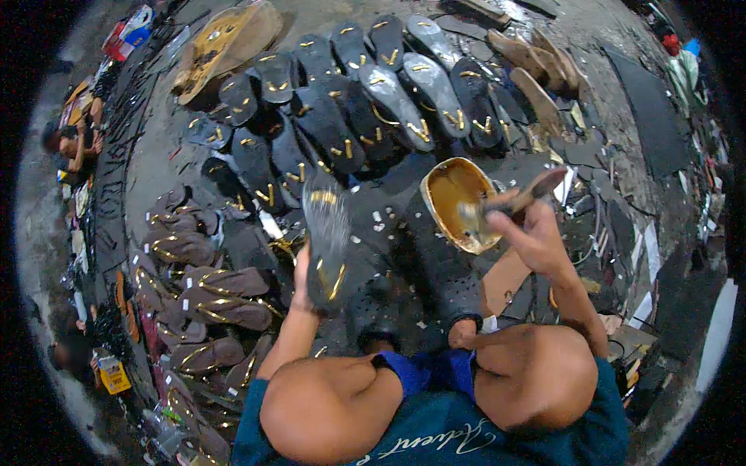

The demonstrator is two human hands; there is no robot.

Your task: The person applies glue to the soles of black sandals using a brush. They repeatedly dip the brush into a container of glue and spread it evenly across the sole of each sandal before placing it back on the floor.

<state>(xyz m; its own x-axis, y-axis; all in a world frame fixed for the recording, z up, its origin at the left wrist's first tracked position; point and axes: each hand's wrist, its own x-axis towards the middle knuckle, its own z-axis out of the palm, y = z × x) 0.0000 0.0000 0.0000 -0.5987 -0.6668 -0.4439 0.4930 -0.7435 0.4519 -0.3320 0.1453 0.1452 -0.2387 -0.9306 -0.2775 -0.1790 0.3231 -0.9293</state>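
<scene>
In my left hand (303, 279) is a dark sandal sole (326, 237), held upright by its edge. Its upper face looks wet and shiny, and gold strap ends show on it. My right hand (536, 242) is closed round the wooden handle of a brush (517, 198). The bristle end is over the rim of a cut-open container (430, 194) of amber-brown glue (454, 190). Whether the bristles touch the glue I cannot tell. Beyond my hands lie rows of black soles (330, 128) with gold strap ends; a few have a shiny wet coat (400, 109).
Finished-looking brown sandals (225, 295) with gold straps are piled at the left. Wooden shoe lasts (536, 62) lie at the far right, and a yellow-stained board (221, 46) at the far left. Scraps (645, 256) litter the right side. Other people (78, 144) sit at the left edge.
</scene>
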